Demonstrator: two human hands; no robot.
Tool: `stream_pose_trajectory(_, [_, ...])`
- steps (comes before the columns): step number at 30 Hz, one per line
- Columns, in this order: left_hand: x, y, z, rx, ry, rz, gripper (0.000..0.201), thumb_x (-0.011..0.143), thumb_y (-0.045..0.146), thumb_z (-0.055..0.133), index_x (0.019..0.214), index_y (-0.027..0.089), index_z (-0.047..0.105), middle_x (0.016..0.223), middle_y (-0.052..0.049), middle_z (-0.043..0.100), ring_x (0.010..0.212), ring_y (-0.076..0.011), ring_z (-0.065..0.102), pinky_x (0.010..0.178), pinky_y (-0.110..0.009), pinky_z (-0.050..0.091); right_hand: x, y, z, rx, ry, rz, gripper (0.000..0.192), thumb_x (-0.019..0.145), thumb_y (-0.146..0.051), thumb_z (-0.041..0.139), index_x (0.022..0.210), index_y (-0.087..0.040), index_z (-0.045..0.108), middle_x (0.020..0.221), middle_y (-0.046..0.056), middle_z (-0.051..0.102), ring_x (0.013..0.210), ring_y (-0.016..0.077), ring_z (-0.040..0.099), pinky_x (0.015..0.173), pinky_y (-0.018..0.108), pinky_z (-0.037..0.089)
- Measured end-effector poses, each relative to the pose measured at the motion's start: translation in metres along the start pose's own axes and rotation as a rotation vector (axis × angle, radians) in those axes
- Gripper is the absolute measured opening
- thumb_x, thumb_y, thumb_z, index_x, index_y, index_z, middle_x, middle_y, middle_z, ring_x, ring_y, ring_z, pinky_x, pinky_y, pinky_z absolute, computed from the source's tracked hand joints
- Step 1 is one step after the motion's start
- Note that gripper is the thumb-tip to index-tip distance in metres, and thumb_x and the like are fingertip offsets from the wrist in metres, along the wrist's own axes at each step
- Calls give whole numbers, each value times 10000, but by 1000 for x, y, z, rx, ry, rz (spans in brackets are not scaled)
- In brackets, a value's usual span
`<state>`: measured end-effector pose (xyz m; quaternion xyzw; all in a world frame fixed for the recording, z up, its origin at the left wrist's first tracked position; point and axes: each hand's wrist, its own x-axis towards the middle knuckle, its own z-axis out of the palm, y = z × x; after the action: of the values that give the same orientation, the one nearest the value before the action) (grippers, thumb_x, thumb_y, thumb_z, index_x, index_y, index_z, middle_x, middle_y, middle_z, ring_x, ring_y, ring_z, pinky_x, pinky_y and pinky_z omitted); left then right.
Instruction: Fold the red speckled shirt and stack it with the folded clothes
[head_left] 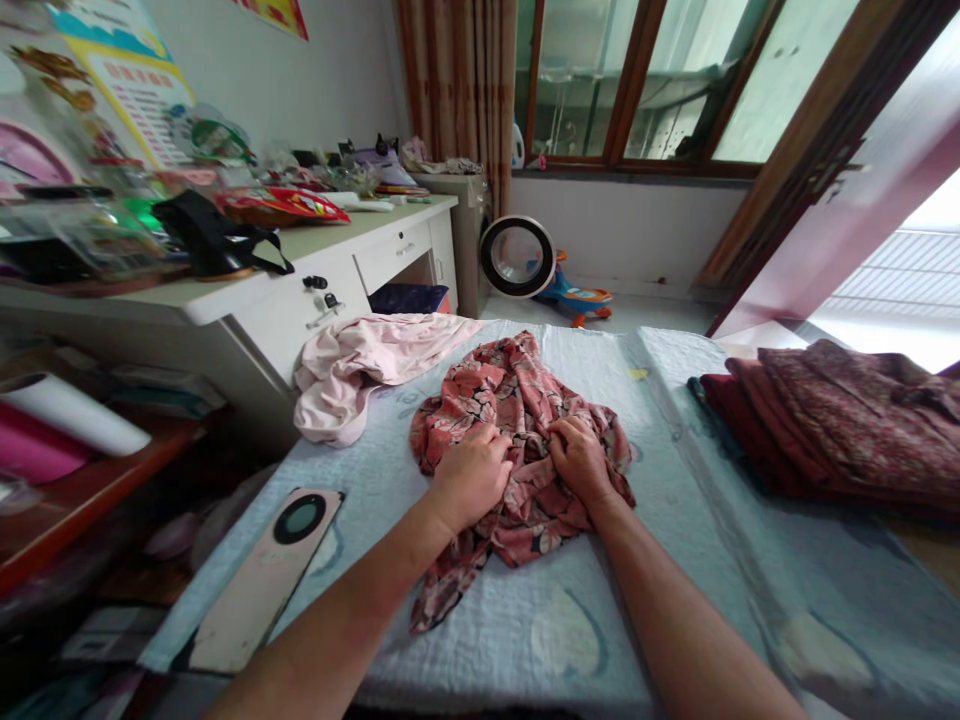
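Observation:
A crumpled red floral garment (517, 390) with dark leaf shapes lies bunched on the light blue cloth (667, 580) in front of me. My left hand (474, 472) rests on its left part, fingers curled into the fabric. On the right part, my right hand (579, 455) has its fingers bent and gripping the same garment. The fingertips of both hands are partly sunk in folds. One end of the fabric trails toward me at the lower left. Behind it, to the left, a pale pink garment (367, 370) lies loosely heaped.
A stack of folded dark red clothes (847, 420) sits at the right. A phone with a round camera (300, 520) lies at the left edge. Beyond are a cluttered desk (405, 240), a washing machine with its round door open (517, 257) and a blue ride-on toy (574, 295).

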<state>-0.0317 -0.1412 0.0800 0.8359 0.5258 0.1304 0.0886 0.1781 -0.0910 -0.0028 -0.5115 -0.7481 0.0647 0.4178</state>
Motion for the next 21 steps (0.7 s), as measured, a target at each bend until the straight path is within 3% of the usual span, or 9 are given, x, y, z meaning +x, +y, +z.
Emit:
stream_pose_trajectory(2, [11, -2, 15, 37, 14, -54, 215, 871, 265, 583, 1056, 185, 654, 1125, -114, 630, 1098, -257, 595, 957, -363, 478, 0, 0, 0, 10, 2, -6, 190, 842, -145, 496, 838, -219, 670, 878, 65, 666, 853, 208, 611, 830, 328, 473])
stream_pose_trajectory(5, [19, -8, 28, 35, -2, -105, 155, 885, 188, 516, 915, 184, 668, 1016, -95, 653, 992, -235, 630, 890, -347, 497, 1, -1, -1, 12, 4, -11, 195, 844, -139, 490, 830, -211, 670, 860, 66, 663, 845, 209, 607, 822, 326, 468])
stream_pose_trajectory(9, [17, -14, 26, -67, 118, -70, 181, 897, 152, 479, 828, 198, 640, 947, -67, 645, 968, -206, 614, 907, -328, 484, 1, -2, -2, -2, -6, -5, 198, 845, -131, 489, 825, -213, 668, 854, 63, 664, 845, 208, 607, 816, 324, 462])
stream_pose_trajectory(12, [14, -14, 23, -110, 176, 5, 142, 874, 174, 544, 959, 213, 651, 1049, -64, 637, 1065, -219, 580, 995, -355, 456, 2, -3, -2, -5, -6, 5, 197, 847, -136, 489, 825, -212, 669, 848, 61, 661, 833, 207, 603, 805, 321, 464])
stream_pose_trajectory(15, [15, -15, 29, -116, 125, 51, 313, 838, 203, 620, 1148, 239, 640, 1216, -60, 593, 1154, -228, 549, 1048, -363, 432, 2, -3, -2, 4, -1, 3, 199, 835, -128, 492, 830, -212, 673, 858, 61, 666, 837, 203, 607, 811, 314, 468])
stream_pose_trajectory(18, [17, -19, 42, -113, 51, 65, 182, 860, 178, 587, 1001, 213, 695, 1116, -60, 628, 1070, -218, 582, 984, -346, 463, 2, -2, -2, 11, 25, -4, 200, 823, -120, 495, 828, -215, 670, 867, 60, 670, 848, 201, 611, 825, 313, 473])
stream_pose_trajectory(21, [18, -24, 50, -152, 81, 53, 155, 889, 149, 534, 839, 188, 677, 959, -56, 652, 964, -203, 598, 919, -337, 480, 1, -2, -3, 17, 51, -11, 194, 823, -120, 493, 818, -211, 665, 858, 57, 666, 851, 203, 609, 830, 321, 478])
